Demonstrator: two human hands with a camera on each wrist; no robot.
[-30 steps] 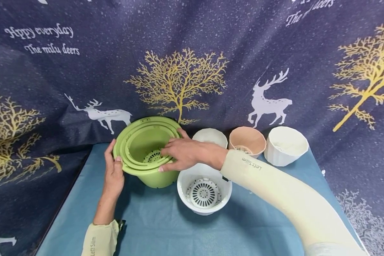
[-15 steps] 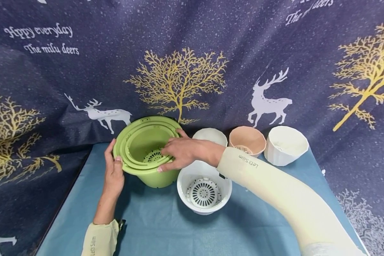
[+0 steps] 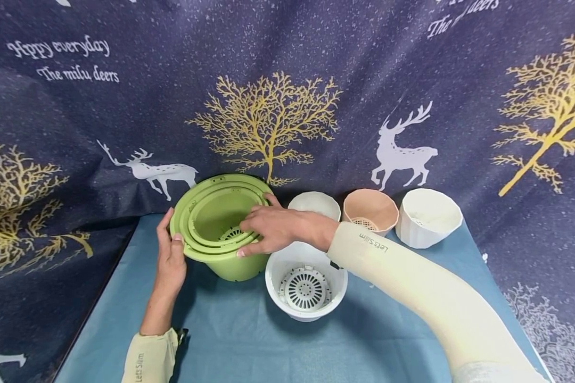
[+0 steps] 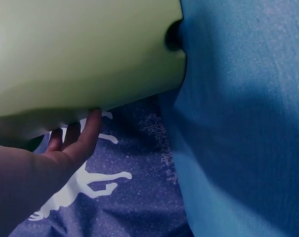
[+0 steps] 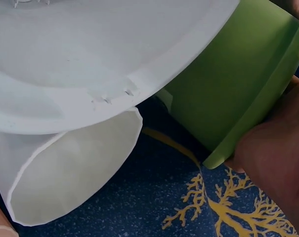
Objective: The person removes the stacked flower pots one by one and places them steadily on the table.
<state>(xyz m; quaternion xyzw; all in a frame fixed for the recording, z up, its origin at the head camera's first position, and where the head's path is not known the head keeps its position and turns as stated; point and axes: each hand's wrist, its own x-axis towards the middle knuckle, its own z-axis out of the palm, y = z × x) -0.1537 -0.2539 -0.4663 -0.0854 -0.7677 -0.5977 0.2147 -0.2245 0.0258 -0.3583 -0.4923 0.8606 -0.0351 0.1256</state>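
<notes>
Two green flowerpots are nested on the left of the table in the head view: a large outer flowerpot (image 3: 232, 269) and a smaller inner flowerpot (image 3: 215, 213) with a slotted bottom. My left hand (image 3: 171, 260) grips the outer pot's left rim, thumb at the front; the left wrist view shows its fingers (image 4: 92, 132) against the pot's side. From the right, my right hand (image 3: 273, 229) holds the rim of the inner pot. Some of its fingers reach inside, and the thumb lies over the outer rim. Its index finger is partly hidden.
A white round pot (image 3: 306, 314) with a slotted bottom stands just right of the green ones. Behind it are a white faceted pot (image 3: 313, 202), a peach pot (image 3: 380, 210) and another white pot (image 3: 433, 223). A dark patterned curtain (image 3: 316, 53) hangs behind the table (image 3: 249, 340).
The inner green pot has tilted slightly, so less of its slotted bottom shows. Both hands keep nearly the same places on the rims, and the other pots stay put.
</notes>
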